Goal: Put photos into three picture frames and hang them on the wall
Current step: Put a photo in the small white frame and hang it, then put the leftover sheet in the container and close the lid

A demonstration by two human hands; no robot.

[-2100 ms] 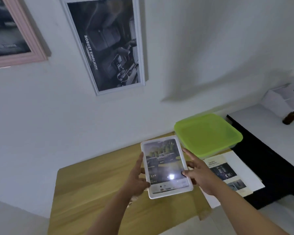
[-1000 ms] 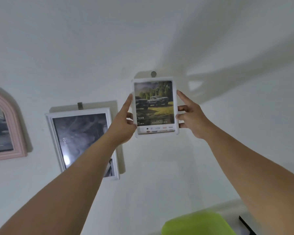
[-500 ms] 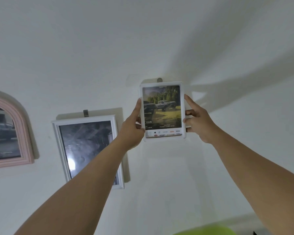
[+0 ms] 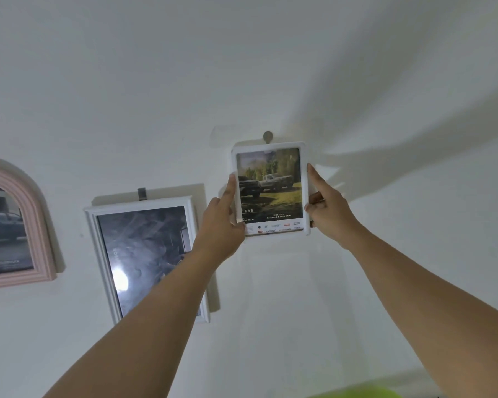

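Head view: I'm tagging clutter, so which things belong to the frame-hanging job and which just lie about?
Job: small white frame, held by left hand and right hand; wall hook; large white frame; pink arched frame.
Lying about: green thing at the bottom edge.

The white wall (image 4: 385,81) carried a pink arched frame (image 4: 45,254) at nine o'clock, a white frame (image 4: 156,201) under a clip hook (image 4: 141,193), and, at its two o'clock, a small white frame (image 4: 270,191) just below a round hook (image 4: 268,136).
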